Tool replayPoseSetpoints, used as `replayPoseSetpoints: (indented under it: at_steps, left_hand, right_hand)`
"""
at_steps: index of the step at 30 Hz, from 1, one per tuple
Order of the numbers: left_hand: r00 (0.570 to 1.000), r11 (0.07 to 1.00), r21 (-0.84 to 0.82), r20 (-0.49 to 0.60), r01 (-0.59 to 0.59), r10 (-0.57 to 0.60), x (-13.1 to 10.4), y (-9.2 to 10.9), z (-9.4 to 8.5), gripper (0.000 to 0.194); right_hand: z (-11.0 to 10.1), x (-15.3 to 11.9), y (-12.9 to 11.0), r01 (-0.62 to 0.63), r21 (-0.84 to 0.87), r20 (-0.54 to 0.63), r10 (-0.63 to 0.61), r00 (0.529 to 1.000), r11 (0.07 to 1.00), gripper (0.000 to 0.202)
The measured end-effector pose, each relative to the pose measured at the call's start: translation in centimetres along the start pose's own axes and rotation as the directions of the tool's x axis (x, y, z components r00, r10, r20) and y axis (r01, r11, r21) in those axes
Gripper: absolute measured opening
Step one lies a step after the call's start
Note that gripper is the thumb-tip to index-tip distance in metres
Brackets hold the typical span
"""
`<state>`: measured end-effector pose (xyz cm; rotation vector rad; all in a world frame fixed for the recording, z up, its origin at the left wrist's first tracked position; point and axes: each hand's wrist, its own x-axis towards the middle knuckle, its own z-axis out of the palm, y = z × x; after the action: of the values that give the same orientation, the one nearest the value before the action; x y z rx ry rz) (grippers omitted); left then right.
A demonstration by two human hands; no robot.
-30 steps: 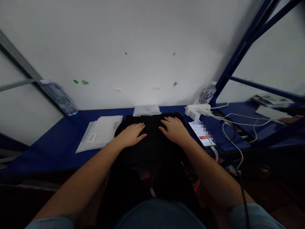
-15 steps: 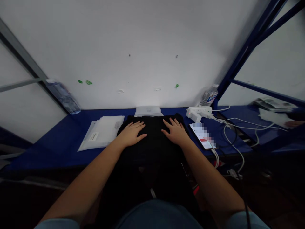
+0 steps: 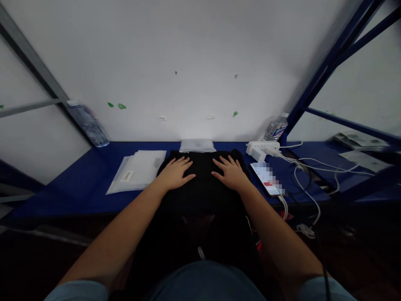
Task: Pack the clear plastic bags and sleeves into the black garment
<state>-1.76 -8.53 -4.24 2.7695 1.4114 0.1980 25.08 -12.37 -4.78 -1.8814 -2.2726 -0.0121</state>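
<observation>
A black folded cloth (image 3: 203, 196) is set at the near edge of the blue surface (image 3: 78, 175), between white plastic bags (image 3: 140, 169) on the left and a smartphone (image 3: 266, 179) on the right. The left hand (image 3: 176, 173) and right hand (image 3: 231, 173) are laid palm-down on it, well apart; in each, the grip is spread, with nothing pinched. Flattening or smoothing seems to be in hand. For a next move, even pressure, or fingers curled under an edge, would probably be called for.
</observation>
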Motion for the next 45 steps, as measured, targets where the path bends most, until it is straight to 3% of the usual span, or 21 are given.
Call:
replayPoseSetpoints:
  at_steps: [25, 45]
  left_hand:
    - [0.997, 0.998, 0.027, 0.058, 0.051, -0.053, 0.06, 0.09, 0.61, 0.075]
    - [0.999, 0.997, -0.062, 0.016, 0.05, -0.049, -0.11, 0.22, -0.26, 0.061]
  right_hand:
    - [-0.03, 0.43, -0.03, -0.014, 0.018, 0.103, 0.012, 0.995, 1.0, 0.072]
    - [0.44, 0.48, 0.32, 0.016, 0.011, 0.047, -0.016, 0.999, 1.0, 0.067]
